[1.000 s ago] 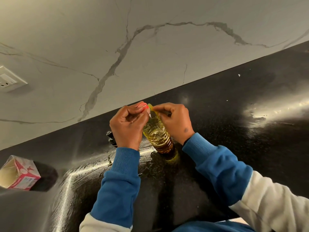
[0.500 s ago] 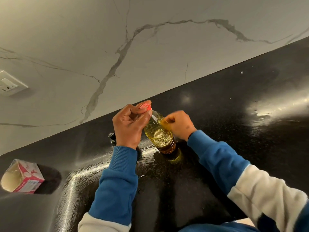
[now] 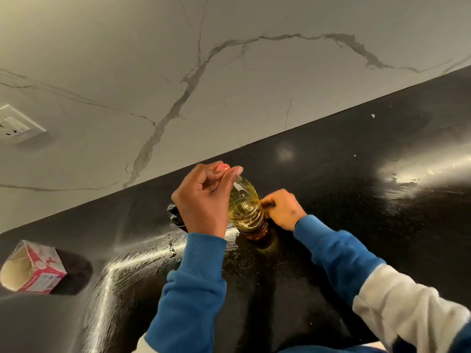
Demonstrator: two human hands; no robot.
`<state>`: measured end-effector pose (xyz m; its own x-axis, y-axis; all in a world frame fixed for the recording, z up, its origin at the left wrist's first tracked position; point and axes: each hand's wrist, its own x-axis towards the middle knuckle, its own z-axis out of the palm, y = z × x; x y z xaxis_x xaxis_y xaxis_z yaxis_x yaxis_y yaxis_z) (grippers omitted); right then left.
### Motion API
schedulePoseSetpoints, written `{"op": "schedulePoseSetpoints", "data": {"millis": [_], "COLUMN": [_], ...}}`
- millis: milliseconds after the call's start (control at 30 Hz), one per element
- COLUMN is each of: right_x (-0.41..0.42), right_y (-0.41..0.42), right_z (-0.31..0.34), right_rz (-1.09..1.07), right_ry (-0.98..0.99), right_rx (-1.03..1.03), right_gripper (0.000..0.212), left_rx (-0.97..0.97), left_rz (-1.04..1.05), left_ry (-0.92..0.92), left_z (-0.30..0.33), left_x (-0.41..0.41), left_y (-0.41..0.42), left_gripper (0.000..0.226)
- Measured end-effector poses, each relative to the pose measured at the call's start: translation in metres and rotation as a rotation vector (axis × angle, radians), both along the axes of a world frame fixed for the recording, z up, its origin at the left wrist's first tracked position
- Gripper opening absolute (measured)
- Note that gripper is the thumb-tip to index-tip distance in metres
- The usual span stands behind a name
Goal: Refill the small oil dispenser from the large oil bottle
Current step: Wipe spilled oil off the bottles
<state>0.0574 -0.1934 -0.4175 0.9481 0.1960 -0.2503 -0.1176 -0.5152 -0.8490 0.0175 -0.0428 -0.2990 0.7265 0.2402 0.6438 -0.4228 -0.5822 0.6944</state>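
Large oil bottle [image 3: 246,210] upright on black table [image 3: 356,200], cap still on. Left hand [image 3: 204,200] grip pinching red cap [image 3: 222,167]; right hand [image 3: 284,210] grip curled against bottle's side. Risk: twisting hard could tip bottle, slopping oil once uncapped.

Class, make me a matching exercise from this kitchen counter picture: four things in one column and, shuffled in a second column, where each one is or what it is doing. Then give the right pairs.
Things
1. Clear ribbed plastic oil bottle
2. Red and white open carton
3. White wall socket
4. Left hand

Places or states
A. Lying on its side at the left of the black counter
B. Pinching the red cap at the bottle's top
C. Standing on the counter between the two hands
D. Set in the marble wall, far left

Pairs: 1-C, 2-A, 3-D, 4-B
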Motion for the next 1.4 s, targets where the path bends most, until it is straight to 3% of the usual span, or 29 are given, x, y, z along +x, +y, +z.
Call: {"op": "schedulePoseSetpoints", "data": {"millis": [167, 267, 367, 467, 600, 633, 733, 800, 867, 1000, 1233, 1400], "right_x": [-0.009, 0.004, 0.021, 0.030, 0.020, 0.014, -0.003, -0.011, -0.014, -0.017, -0.038, -0.055], "right_y": [-0.002, -0.005, -0.005, -0.005, -0.005, -0.007, -0.014, -0.018, -0.018, -0.012, -0.012, -0.011], "right_z": [0.019, 0.050, 0.061, 0.044, 0.003, -0.005, -0.019, -0.020, -0.017, -0.003, 0.003, 0.024], "right_rz": [-0.035, -0.034, 0.016, 0.075, 0.084, 0.053, -0.003, 0.019, 0.040, -0.033, -0.031, -0.005], "right_ry": [-0.117, -0.251, -0.302, -0.275, -0.132, -0.089, -0.029, 0.009, 0.021, -0.062, -0.009, -0.157], "right_rx": [-0.015, 0.182, 0.415, 0.384, 0.184, 0.137, 0.072, 0.049, 0.047, 0.157, 0.262, 0.207], "right_gripper": [0.022, 0.013, 0.019, 0.022, 0.024, 0.027, 0.026, 0.025, 0.025, 0.021, 0.023, 0.015], "left_rx": [-0.125, -0.268, -0.298, -0.275, -0.301, -0.278, -0.269, -0.321, -0.354, -0.379, -0.407, -0.727], "left_rz": [-0.247, -0.437, -0.497, -0.495, -0.404, -0.354, -0.202, -0.146, -0.086, 0.067, 0.097, 0.070], "left_ry": [0.151, 0.294, 0.352, 0.335, 0.309, 0.312, 0.380, 0.453, 0.528, 0.634, 0.608, 0.474], "left_z": [0.005, 0.009, 0.007, -0.002, -0.013, -0.017, -0.038, -0.058, -0.080, -0.107, -0.116, -0.097], "left_x": [0.007, 0.014, 0.017, 0.010, -0.004, -0.008, -0.022, -0.029, -0.031, -0.025, -0.018, -0.023], "left_y": [0.008, 0.022, 0.030, 0.023, 0.009, 0.006, 0.000, -0.005, -0.006, -0.009, -0.006, 0.003], "left_gripper": [0.028, 0.021, 0.015, 0.020, 0.025, 0.037, 0.104, 0.125, 0.119, 0.085, 0.071, 0.061]}}
